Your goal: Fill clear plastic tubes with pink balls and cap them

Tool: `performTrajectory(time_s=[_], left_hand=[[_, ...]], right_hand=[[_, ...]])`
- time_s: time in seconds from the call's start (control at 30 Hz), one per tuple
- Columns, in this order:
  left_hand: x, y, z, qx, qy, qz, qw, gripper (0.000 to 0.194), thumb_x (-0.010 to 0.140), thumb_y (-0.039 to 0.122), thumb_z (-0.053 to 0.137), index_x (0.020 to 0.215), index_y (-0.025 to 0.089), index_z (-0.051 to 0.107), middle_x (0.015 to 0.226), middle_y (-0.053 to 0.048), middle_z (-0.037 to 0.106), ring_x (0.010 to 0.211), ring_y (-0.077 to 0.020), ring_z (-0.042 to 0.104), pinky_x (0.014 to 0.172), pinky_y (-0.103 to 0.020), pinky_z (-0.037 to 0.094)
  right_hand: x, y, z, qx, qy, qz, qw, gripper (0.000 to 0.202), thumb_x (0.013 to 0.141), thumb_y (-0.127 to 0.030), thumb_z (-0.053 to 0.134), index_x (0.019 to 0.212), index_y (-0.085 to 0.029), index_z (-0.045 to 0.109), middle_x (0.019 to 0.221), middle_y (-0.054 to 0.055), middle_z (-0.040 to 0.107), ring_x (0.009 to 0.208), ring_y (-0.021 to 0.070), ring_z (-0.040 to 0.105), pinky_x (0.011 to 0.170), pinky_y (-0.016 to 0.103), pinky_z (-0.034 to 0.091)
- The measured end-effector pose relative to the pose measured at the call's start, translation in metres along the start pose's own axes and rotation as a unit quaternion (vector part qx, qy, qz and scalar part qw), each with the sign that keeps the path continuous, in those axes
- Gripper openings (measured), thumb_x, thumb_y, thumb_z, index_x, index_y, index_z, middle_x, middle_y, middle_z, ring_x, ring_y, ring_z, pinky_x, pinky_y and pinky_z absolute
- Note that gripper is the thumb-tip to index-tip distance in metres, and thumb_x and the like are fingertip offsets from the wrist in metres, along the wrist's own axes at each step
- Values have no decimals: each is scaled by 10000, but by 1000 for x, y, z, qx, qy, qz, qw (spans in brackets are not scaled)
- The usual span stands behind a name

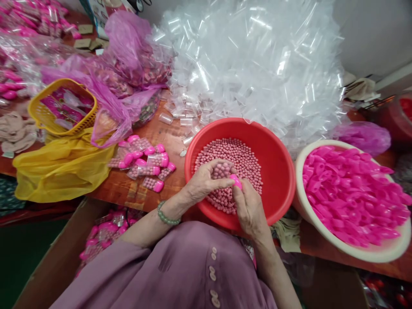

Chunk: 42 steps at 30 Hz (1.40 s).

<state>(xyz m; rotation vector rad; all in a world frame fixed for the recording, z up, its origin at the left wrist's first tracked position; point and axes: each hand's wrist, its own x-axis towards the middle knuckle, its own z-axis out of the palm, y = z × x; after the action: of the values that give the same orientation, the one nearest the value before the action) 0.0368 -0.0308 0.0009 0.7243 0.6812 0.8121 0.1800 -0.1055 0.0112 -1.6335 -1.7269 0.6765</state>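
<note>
Over a red basin of small pink beads, my left hand is closed around a clear tube filled with beads. My right hand pinches a bright pink cap at the tube's end. Whether the cap is fully seated cannot be made out. Several bead-filled tubes with pink caps lie on the table left of the basin. To the right, a white tub holds many loose pink caps.
A large heap of clear empty tubes rises behind the basin. Left stand a yellow basket, a yellow bag and pink plastic bags. Below the table edge, a cardboard box contains more capped tubes.
</note>
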Motion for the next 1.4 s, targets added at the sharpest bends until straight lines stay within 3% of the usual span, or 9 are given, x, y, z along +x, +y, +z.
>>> performTrajectory(time_s=[0.17,0.3,0.43,0.57,0.77,0.83,0.93,1.07,1.4], left_hand=[[2,-1,-2,22,20,-3,1000,479,533,211,906,938,142,660,852,2,643,794,-97,588,804,-242,478],[5,-4,-3,-1,27,9,1000,441,556,232,905,921,143,672,845,6,657,771,-85,595,783,-226,484],[7,-2,-4,-51,-3,-13,999,419,693,478,818,873,123,686,779,-12,654,714,-92,601,715,-226,511],[10,1,-5,-94,-35,-79,992,594,781,695,623,837,107,688,793,-90,700,823,-187,678,739,-293,571],[11,4,-7,-112,-27,-98,988,619,823,713,546,797,107,671,789,-114,715,873,-223,706,781,-323,591],[9,5,-7,-114,-57,-98,987,564,806,657,620,830,96,672,816,-123,723,839,-217,709,776,-321,584],[5,5,-7,-99,-100,-91,986,419,696,384,828,962,97,678,942,-127,737,851,-191,707,816,-300,558],[1,0,-7,-66,-127,-75,987,415,671,230,850,1033,119,679,991,-123,731,875,-179,705,867,-303,538],[5,-10,-9,-38,-172,-69,982,386,718,368,824,1003,147,685,941,-79,693,798,-144,683,744,-254,553]], right_hand=[[1,3,7,-53,-6,-21,998,218,1011,-331,403,900,-197,533,841,37,575,743,159,535,661,303,454],[2,5,13,-153,129,-126,972,341,971,-263,497,1304,-190,487,1132,137,647,1013,234,622,820,396,546],[5,9,10,-218,165,-197,941,438,944,-136,508,1368,-243,483,1065,100,700,958,204,676,812,344,582],[11,11,4,-209,146,-171,952,381,957,-138,476,1321,-218,556,1027,92,720,900,186,688,786,313,593],[16,10,-7,-114,99,-108,983,277,951,-259,544,1201,-208,651,1076,102,736,956,206,697,884,365,588],[20,11,-13,-6,110,-36,993,267,931,-325,589,1162,-218,668,1086,87,737,973,207,699,898,384,584],[32,13,-18,181,139,53,972,323,899,-416,629,1156,-222,654,1100,68,729,987,197,702,924,400,572],[50,10,-14,293,87,79,949,348,852,-451,671,1117,-226,658,1095,54,723,1007,185,691,952,376,551],[51,0,-9,323,14,131,937,344,810,-456,696,1063,-224,680,924,32,727,701,134,632,540,241,515]])
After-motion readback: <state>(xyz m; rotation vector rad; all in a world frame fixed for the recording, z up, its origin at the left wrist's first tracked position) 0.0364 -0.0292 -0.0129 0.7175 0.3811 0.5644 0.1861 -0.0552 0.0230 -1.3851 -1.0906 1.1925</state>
